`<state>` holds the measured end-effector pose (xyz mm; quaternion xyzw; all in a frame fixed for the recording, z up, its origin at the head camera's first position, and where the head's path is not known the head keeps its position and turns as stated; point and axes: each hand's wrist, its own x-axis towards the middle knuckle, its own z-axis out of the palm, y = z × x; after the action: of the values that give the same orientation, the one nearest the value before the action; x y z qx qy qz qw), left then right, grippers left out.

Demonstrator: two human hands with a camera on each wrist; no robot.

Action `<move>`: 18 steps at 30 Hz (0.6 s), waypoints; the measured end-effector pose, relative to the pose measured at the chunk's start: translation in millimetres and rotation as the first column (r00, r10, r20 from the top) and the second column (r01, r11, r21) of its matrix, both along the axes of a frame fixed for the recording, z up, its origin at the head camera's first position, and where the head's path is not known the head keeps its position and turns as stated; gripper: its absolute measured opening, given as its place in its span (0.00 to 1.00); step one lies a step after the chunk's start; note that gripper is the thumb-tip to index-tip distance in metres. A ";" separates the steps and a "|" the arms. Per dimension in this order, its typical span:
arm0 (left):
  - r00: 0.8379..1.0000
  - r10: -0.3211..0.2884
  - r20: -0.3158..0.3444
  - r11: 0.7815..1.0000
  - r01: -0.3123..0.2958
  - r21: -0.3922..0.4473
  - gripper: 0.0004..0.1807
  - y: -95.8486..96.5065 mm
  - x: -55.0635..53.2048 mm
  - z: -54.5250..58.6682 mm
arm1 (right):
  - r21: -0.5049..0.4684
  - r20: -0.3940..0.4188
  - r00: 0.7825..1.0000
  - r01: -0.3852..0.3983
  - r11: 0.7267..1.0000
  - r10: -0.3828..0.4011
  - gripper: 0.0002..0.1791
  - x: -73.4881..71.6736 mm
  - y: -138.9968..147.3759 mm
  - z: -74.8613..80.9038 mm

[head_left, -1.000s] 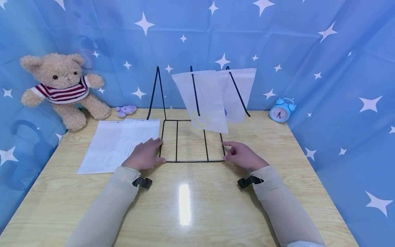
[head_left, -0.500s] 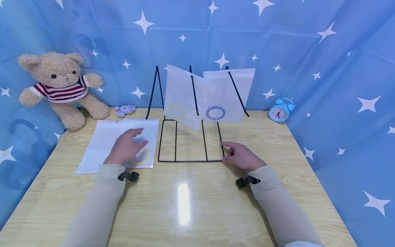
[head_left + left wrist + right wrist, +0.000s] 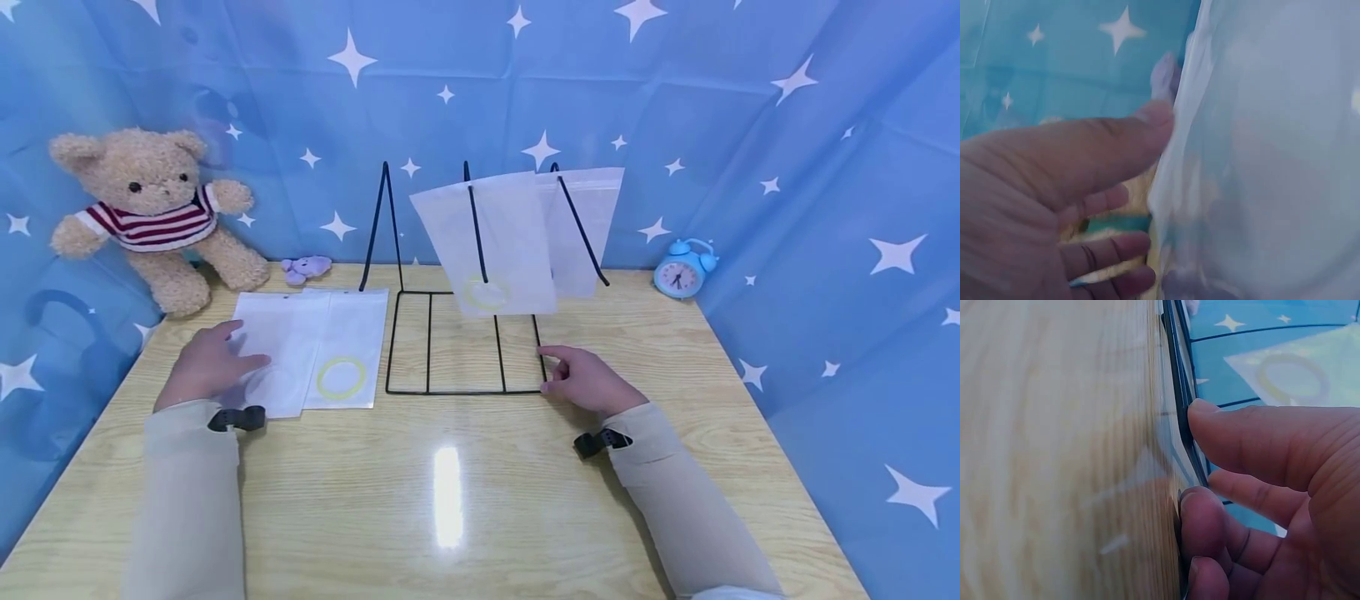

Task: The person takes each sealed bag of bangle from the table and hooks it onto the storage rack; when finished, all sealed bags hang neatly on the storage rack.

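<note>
A black wire rack (image 3: 428,350) with slanted arms stands on the table. A clear zip bag with a yellow ring (image 3: 517,242) hangs from its middle arm. Behind it, another clear bag (image 3: 585,196) hangs on the right arm. My right hand (image 3: 588,381) touches the rack's right base bar with thumb and fingertips, seen close in the right wrist view. Two clear bags lie overlapping left of the rack; the nearer-rack one (image 3: 352,333) shows a yellow ring. My left hand (image 3: 206,362) is at the left edge of the other bag (image 3: 281,333), fingers spread and thumb near its edge.
A teddy bear (image 3: 153,196) sits at the back left, beside a small purple plush toy (image 3: 306,268). A light blue alarm clock (image 3: 684,268) stands at the back right. A blue curtain with stars (image 3: 780,150) closes off the back and sides.
My left hand has let go of the rack's left side and moved left, across the flat bags to their outer edge. The middle hanging bag has swung. My right hand stays put.
</note>
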<state>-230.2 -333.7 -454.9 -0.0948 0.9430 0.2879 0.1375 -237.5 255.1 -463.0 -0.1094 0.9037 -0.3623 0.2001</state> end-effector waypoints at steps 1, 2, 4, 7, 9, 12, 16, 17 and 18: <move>1.000 0.006 0.023 1.000 -0.006 -0.015 0.62 -3.8 2.1 1.5 | 0.003 -0.003 1.000 -0.001 1.000 0.001 0.40 0.2 0.1 0.0; 0.999 0.016 0.047 0.999 -0.015 -0.031 0.65 -6.8 4.2 2.9 | 0.005 -0.006 1.000 -0.002 1.000 0.002 0.40 0.3 0.1 0.0; 0.996 0.034 0.084 0.998 -0.030 -0.055 0.69 -10.4 7.6 5.1 | 0.010 -0.013 1.000 -0.003 1.000 0.003 0.40 0.4 0.2 0.0; 0.992 0.070 0.109 0.994 -0.060 -0.088 0.72 -11.1 10.6 7.2 | 0.009 -0.018 1.000 -0.005 1.000 0.006 0.40 0.3 0.5 0.0; 0.990 0.086 0.112 0.992 -0.074 -0.101 0.72 -9.8 11.4 8.0 | 0.004 -0.019 1.000 -0.004 1.000 0.004 0.40 0.1 0.6 0.1; 0.987 0.105 0.120 0.991 -0.093 -0.102 0.71 -8.0 11.3 8.4 | -0.003 -0.018 1.000 -0.002 1.000 0.002 0.40 0.1 0.6 0.3; 0.984 0.112 0.142 0.991 -0.100 -0.090 0.71 -7.3 11.5 8.9 | -0.005 -0.010 1.000 0.002 1.000 -0.002 0.40 0.6 0.0 0.3; 0.983 0.109 0.147 0.991 -0.097 -0.089 0.71 -7.4 11.7 9.1 | -0.006 -0.008 1.000 0.002 1.000 -0.002 0.40 0.7 -0.1 0.1; 0.983 0.105 0.150 0.992 -0.092 -0.088 0.71 -7.6 12.0 9.3 | -0.006 -0.006 1.000 0.002 1.000 -0.002 0.40 0.7 -0.2 -0.2</move>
<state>-218.2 -341.2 -445.6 -0.1687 0.9346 0.2479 0.1915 -236.8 254.9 -463.2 -0.1103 0.9033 -0.3650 0.1967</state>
